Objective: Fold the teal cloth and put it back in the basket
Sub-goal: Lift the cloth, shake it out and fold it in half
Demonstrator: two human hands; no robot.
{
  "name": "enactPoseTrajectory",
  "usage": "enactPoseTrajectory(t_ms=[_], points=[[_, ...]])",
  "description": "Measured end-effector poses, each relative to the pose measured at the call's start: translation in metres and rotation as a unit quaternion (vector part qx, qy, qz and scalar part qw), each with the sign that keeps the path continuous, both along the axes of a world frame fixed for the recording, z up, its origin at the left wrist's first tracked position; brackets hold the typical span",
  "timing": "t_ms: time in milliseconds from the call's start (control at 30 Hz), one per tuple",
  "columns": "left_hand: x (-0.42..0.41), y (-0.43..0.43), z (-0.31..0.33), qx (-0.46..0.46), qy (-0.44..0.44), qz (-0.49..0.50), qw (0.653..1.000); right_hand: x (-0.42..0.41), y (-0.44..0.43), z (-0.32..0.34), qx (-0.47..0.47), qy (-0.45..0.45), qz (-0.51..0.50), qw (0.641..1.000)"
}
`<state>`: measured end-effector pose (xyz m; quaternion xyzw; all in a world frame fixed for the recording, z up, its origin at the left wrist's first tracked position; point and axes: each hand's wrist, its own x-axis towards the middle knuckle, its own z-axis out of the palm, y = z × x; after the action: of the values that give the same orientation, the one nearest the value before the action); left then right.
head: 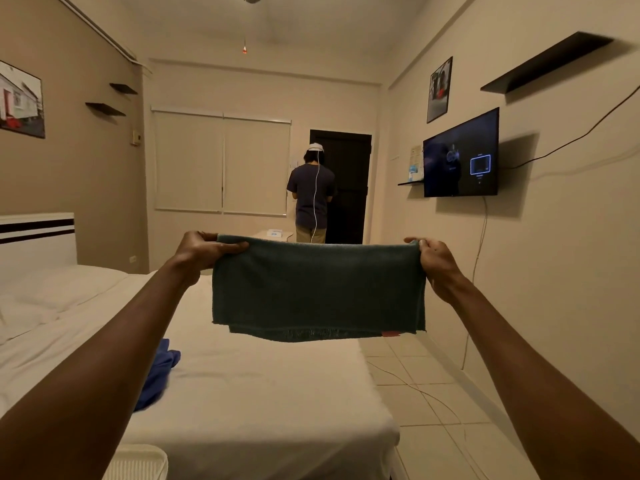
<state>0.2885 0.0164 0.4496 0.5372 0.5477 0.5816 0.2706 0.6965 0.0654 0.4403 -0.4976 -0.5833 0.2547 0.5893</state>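
Pinched at its two top corners, the teal cloth is held taut in the air above the white bed by the left hand and the right hand. It is doubled over, its lower edges hanging uneven. A white basket is seen at the bottom edge, a blue cloth on the bed.

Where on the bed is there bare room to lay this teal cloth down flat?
The bed is bare below the teal cloth, from the blue cloth across to the floor-side edge. It is crowded at the left by that blue cloth. Both the left hand and right hand grip the top corners.
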Motion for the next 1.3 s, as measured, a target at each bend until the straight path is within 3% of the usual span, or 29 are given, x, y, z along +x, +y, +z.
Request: enactPoseTrajectory(t_ms=[133,333,467,700,833,900,1033,1300], points=[[0.004,-0.018,0.006,-0.009,-0.034,-0.003,0.999,0.003,-0.023,0.004,-0.03,-0.026,0.065,0.997],[-0.008,-0.061,0.011,-0.011,-0.056,0.019,0.998,0.014,-0.07,0.032,-0.019,-0.133,0.146,0.98],[-0.015,-0.093,-0.01,-0.02,-0.026,0.029,0.999,0.003,-0.099,0.053,0.056,-0.141,0.097,0.984],[-0.007,-0.102,-0.066,-0.134,0.006,0.029,0.991,-0.063,-0.129,0.095,0.157,-0.192,0.1,0.964],[0.006,-0.1,-0.053,-0.176,0.094,-0.051,0.979,-0.093,-0.129,0.11,0.199,-0.206,0.117,0.951],[0.025,-0.101,-0.034,-0.129,0.133,-0.127,0.974,-0.101,-0.126,0.111,0.199,-0.211,0.13,0.948],[0.081,-0.108,0.004,0.002,0.087,-0.27,0.959,-0.106,-0.123,0.101,0.176,-0.213,0.172,0.946],[0.126,-0.093,0.008,0.072,0.091,-0.252,0.961,-0.091,-0.111,0.072,0.123,-0.196,0.197,0.953]])
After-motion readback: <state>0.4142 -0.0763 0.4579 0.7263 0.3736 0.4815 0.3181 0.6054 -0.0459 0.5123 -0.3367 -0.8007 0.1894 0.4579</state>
